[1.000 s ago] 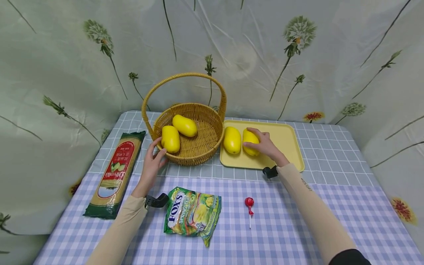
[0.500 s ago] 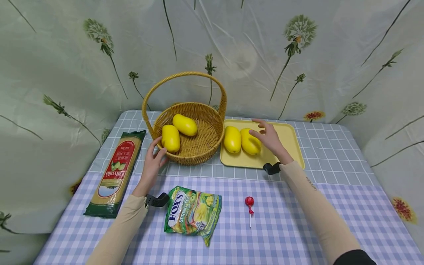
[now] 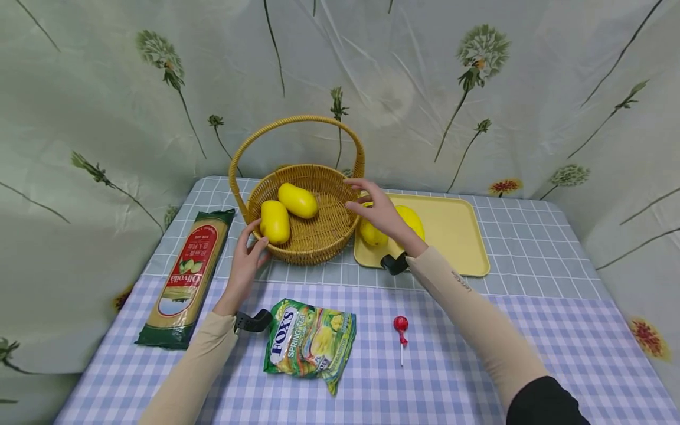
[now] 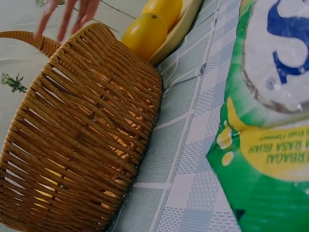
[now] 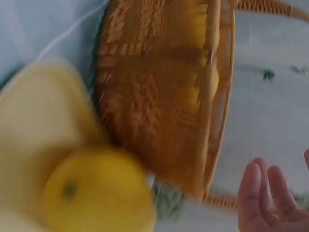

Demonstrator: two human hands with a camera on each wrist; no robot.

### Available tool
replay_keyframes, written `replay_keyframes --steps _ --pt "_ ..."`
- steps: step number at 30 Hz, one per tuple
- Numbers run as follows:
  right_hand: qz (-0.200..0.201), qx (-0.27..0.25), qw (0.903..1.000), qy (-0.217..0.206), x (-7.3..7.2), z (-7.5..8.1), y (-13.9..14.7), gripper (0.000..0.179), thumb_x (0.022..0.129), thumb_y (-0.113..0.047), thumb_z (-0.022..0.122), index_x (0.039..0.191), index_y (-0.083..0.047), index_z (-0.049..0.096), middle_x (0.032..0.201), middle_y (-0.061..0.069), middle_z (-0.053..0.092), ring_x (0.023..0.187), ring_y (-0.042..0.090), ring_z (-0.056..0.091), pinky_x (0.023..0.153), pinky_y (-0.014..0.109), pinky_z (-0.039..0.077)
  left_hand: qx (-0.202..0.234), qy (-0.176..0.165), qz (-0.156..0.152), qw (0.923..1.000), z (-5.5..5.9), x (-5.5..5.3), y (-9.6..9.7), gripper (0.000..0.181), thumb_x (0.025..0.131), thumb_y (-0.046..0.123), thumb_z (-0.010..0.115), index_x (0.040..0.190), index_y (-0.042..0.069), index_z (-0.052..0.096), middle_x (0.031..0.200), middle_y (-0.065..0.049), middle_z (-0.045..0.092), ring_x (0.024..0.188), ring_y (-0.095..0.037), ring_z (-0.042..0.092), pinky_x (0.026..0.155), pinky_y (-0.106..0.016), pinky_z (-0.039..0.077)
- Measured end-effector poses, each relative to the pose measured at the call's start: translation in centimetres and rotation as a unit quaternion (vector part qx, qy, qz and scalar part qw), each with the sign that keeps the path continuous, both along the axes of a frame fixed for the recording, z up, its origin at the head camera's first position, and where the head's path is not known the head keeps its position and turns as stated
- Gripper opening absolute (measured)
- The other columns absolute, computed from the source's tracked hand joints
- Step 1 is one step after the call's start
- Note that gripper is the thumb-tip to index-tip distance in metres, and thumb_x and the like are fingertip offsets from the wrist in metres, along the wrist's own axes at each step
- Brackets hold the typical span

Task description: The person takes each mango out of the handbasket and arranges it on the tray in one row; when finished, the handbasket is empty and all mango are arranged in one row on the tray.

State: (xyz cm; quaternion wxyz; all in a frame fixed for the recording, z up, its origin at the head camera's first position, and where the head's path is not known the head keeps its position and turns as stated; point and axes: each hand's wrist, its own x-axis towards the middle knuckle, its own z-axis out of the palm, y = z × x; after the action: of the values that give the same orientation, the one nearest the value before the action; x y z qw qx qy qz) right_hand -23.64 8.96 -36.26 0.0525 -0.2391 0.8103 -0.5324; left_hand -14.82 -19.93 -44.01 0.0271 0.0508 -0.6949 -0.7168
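In the head view, my left hand (image 3: 245,262) touches the front left rim of the wicker basket (image 3: 313,255), fingers spread and relaxed. Two yellow, mango-like fruits, one nearer (image 3: 275,222) and one farther back (image 3: 298,200), lie inside. My right hand (image 3: 379,211) is over the basket's right rim, fingers loosely bent and holding nothing; its fingers also show in the right wrist view. Beneath that arm, two more such fruits, the left (image 3: 373,234) and the right (image 3: 411,221), sit on the yellow tray (image 3: 451,236), partly hidden.
Left of the basket lies a red and green pasta pack (image 3: 186,277). A green candy bag (image 3: 310,342) and a red lollipop (image 3: 401,324) lie on the checked cloth in front. The basket's tall handle (image 3: 297,119) arches over it. A floral curtain (image 3: 409,88) hangs behind.
My right hand has let go of the right fruit on the tray, lifted, and moved left to the basket's right rim. My left hand has stayed at the basket.
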Motion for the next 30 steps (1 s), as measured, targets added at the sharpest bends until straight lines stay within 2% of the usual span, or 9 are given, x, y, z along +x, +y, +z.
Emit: replay_keyframes --steps 3,5,9,14,18,21,26,30 --pt "0.038 0.001 0.9992 0.006 0.1 0.0 -2.8 0.048 0.095 -0.013 0.06 0.14 -0.006 0.045 0.139 0.013 0.044 0.118 0.027 0.047 0.093 0.038 0.045 -0.007 0.004 0.004 1.0 -0.4 -0.1 -0.1 0.051 0.103 0.02 0.044 0.151 0.015 0.027 0.157 -0.005 0.011 0.133 -0.028 0.032 0.104 -0.047 0.037" --pt "0.061 0.0 0.9982 -0.003 0.1 -0.1 -4.6 0.049 0.095 -0.011 0.06 0.141 -0.005 0.043 0.14 0.015 0.042 0.123 0.028 0.044 0.095 0.038 0.044 -0.01 0.005 0.006 0.9999 -0.4 -0.2 -0.1 0.05 0.103 0.019 0.044 0.15 0.015 0.027 0.157 -0.006 0.011 0.133 -0.029 0.033 0.104 -0.048 0.038" --pt "0.091 0.009 0.9945 -0.051 0.4 -0.6 -7.6 0.052 0.095 -0.013 0.059 0.144 -0.008 0.039 0.144 0.015 0.038 0.129 0.028 0.038 0.099 0.039 0.042 -0.015 0.0 0.006 0.9999 -0.3 -0.3 -0.1 0.051 0.103 0.018 0.043 0.151 0.015 0.027 0.157 -0.006 0.011 0.134 -0.03 0.032 0.104 -0.048 0.038" --pt "0.115 0.006 0.9851 -0.127 0.4 -1.6 -10.3 0.055 0.097 -0.014 0.056 0.148 -0.011 0.033 0.149 0.018 0.029 0.132 0.03 0.035 0.099 0.047 0.043 -0.024 -0.005 0.003 0.9997 -0.4 -0.3 -0.2 0.051 0.103 0.02 0.043 0.151 0.016 0.025 0.157 -0.006 0.009 0.136 -0.03 0.03 0.104 -0.048 0.037" --pt "0.112 -0.015 0.9728 -0.203 0.4 -2.3 -11.7 0.056 0.098 -0.014 0.054 0.149 -0.015 0.031 0.153 0.019 0.021 0.125 0.034 0.039 0.098 0.052 0.041 -0.031 -0.011 0.004 0.9995 -0.4 -0.3 -0.1 0.052 0.103 0.021 0.044 0.151 0.018 0.025 0.158 -0.003 0.008 0.137 -0.03 0.028 0.104 -0.049 0.037" --pt "0.094 -0.019 0.965 -0.244 0.3 -2.6 -12.5 0.056 0.098 -0.017 0.054 0.15 -0.019 0.032 0.154 0.016 0.02 0.118 0.032 0.043 0.097 0.051 0.042 -0.034 -0.014 0.005 0.9993 -0.4 -0.3 -0.1 0.052 0.103 0.022 0.045 0.152 0.019 0.025 0.158 -0.002 0.008 0.137 -0.03 0.028 0.104 -0.05 0.037" --pt "0.071 -0.018 0.9591 -0.273 0.3 -2.9 -13.7 0.057 0.098 -0.017 0.054 0.15 -0.023 0.032 0.15 0.015 0.029 0.116 0.029 0.048 0.096 0.049 0.043 -0.022 -0.007 0.003 0.9997 -0.4 -0.3 -0.1 0.052 0.103 0.021 0.044 0.151 0.018 0.026 0.158 -0.003 0.009 0.136 -0.03 0.03 0.104 -0.049 0.037" --pt "0.058 -0.004 0.9575 -0.283 0.2 -3.3 -14.5 0.055 0.098 -0.018 0.055 0.149 -0.024 0.035 0.147 0.011 0.034 0.101 0.023 0.05 0.089 0.043 0.046 -0.014 -0.015 0.0 0.9998 0.4 -0.1 0.0 0.052 0.103 0.018 0.044 0.152 0.015 0.025 0.158 -0.005 0.008 0.137 -0.031 0.029 0.105 -0.05 0.036"
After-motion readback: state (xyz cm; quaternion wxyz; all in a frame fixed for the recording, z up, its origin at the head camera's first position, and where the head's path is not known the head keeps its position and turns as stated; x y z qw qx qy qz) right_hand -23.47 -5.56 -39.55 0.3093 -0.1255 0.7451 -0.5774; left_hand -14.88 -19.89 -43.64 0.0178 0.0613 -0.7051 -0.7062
